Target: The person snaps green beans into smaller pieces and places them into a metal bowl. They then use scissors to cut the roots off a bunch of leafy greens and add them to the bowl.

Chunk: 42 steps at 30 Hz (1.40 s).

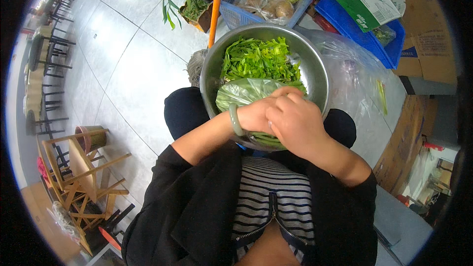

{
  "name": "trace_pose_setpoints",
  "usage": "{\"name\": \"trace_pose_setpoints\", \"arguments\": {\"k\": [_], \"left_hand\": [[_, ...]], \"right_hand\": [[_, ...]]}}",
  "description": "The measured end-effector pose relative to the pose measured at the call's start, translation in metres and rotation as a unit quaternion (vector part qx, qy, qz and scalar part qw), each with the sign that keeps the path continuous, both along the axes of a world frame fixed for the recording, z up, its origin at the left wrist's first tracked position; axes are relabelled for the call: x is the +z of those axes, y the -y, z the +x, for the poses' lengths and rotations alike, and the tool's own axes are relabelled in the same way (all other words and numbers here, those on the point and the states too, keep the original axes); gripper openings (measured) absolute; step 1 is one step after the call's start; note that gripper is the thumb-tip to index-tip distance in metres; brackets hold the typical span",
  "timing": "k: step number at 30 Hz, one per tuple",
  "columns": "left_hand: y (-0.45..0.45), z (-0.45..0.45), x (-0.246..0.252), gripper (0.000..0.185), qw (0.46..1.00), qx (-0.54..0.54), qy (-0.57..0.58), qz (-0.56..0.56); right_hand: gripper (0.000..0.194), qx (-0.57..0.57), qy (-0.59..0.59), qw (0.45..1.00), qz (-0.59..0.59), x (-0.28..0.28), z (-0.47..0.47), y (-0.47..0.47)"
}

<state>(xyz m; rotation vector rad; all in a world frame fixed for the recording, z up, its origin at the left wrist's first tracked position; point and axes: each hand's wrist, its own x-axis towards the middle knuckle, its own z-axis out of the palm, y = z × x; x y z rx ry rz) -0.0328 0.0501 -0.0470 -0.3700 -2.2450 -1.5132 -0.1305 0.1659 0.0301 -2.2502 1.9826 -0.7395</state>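
A large stainless steel bowl (pixel 317 70) rests between the knees, with leafy greens (pixel 258 59) piled at its far side. Over its near edge lies a clear plastic bag (pixel 242 90) holding green stalks. My left hand (pixel 257 114), below a pale green bangle (pixel 235 118), is on the bag near its middle. My right hand (pixel 295 118) overlaps it, fingers bent against the left fingers. Both hands are closed together at the bag; the fingertips and what lies between them are mostly hidden.
Beyond the bowl stand a potted plant (pixel 196 7), a mop (pixel 215 11) with an orange handle and a blue plastic basket (pixel 236 16). A blue crate (pixel 391 51) and a large clear plastic bag (pixel 354 66) are at right. Folded wooden chairs (pixel 83 170) stand at left.
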Motion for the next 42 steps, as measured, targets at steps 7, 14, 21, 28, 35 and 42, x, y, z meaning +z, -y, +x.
{"name": "trace_pose_setpoints", "arguments": {"k": [7, 14, 21, 28, 35, 42], "left_hand": [[0.005, 0.013, -0.015, 0.022, 0.88, -0.126, 0.282, 0.361], [0.005, 0.003, -0.001, 0.03, 0.862, 0.024, 0.294, 0.411], [0.006, 0.011, 0.022, 0.03, 0.887, 0.114, 0.347, 0.283], [0.013, 0.024, 0.024, 0.017, 0.943, 0.041, 0.308, 0.123], [0.002, 0.021, 0.033, 0.022, 0.893, 0.083, -0.105, -0.431], [0.006, 0.019, 0.033, 0.013, 0.873, 0.197, 0.029, -0.446]], "right_hand": [[0.013, -0.103, 0.423, 0.874, 0.213, -0.004, -0.032, 0.017], [0.016, -0.137, 0.405, 0.869, 0.249, -0.025, -0.056, 0.0], [0.01, -0.087, 0.236, 0.968, 0.012, -0.019, -0.043, -0.012], [0.019, 0.029, 0.388, 0.921, 0.019, -0.027, -0.048, -0.012], [0.035, 0.094, 0.365, 0.923, 0.078, -0.069, -0.048, 0.0], [0.007, 0.07, 0.082, 0.994, 0.01, -0.047, -0.065, -0.017]]}}
